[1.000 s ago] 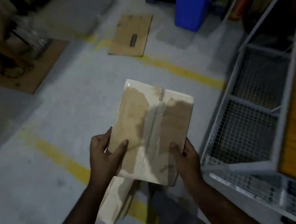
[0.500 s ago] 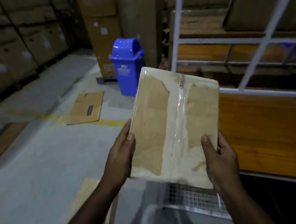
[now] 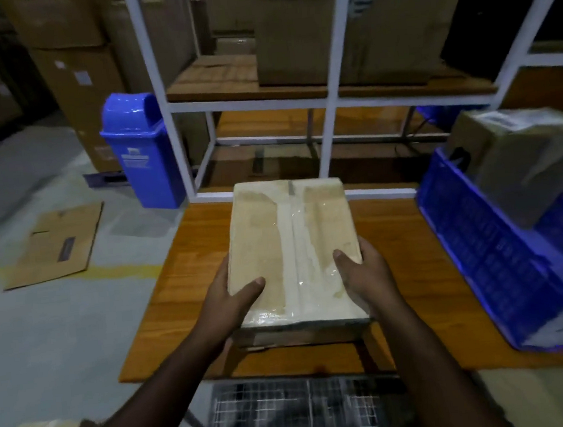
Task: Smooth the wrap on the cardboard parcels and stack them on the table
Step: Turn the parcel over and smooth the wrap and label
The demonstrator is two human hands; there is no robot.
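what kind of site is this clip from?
Likely a warehouse or packing area: stacked cardboard cartons along the wall, a white metal shelving rack holding boxes, and a blue plastic crate on the wooden table.

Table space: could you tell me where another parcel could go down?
Bare table lies left of the parcel, out to the edge. A narrower strip lies between the parcel and the blue crate, which crowds the right.

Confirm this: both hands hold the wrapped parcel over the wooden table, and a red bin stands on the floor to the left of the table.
Not quite. The head view shows the bin is blue, not red. The rest holds: the left hand and right hand hold the wrapped parcel over the wooden table, with the bin on the floor to its left.
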